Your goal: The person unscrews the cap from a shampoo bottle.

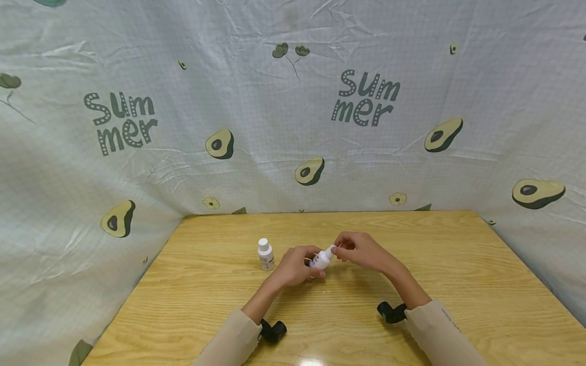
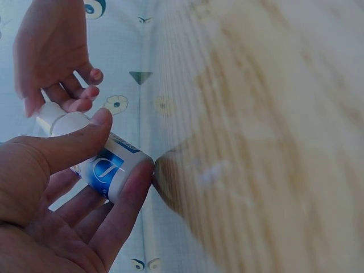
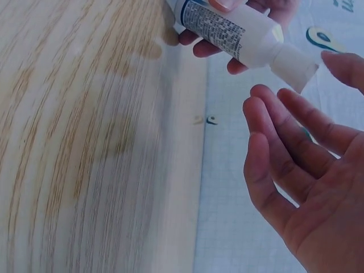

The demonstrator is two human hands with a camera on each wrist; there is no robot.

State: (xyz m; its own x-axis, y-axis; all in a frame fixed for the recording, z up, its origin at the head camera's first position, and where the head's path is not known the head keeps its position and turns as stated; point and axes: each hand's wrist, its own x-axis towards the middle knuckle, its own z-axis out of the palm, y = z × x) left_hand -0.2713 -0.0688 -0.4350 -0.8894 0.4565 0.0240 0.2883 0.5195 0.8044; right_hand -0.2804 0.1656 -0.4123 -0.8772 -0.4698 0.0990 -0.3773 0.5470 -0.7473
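Observation:
My left hand (image 1: 292, 267) grips a small white plastic bottle (image 1: 320, 260) round its body, thumb on one side and fingers beneath. The bottle is tilted, its white cap (image 3: 296, 65) pointing up and toward my right hand (image 1: 363, 250). In the left wrist view its label (image 2: 105, 173) shows a blue patch; the right wrist view shows dense small print. Loosely bent, my right hand's fingers (image 3: 281, 142) and thumb stand on either side of the cap's end, with a slight gap to it. A second white capped bottle (image 1: 266, 258) stands upright left of my left hand.
The wooden table (image 1: 206, 295) runs back to a pale curtain (image 1: 256, 101) printed with avocados and lettering. Black wrist-worn devices, one by the left sleeve (image 1: 273, 331) and one by the right (image 1: 391, 312), stick out close over the tabletop.

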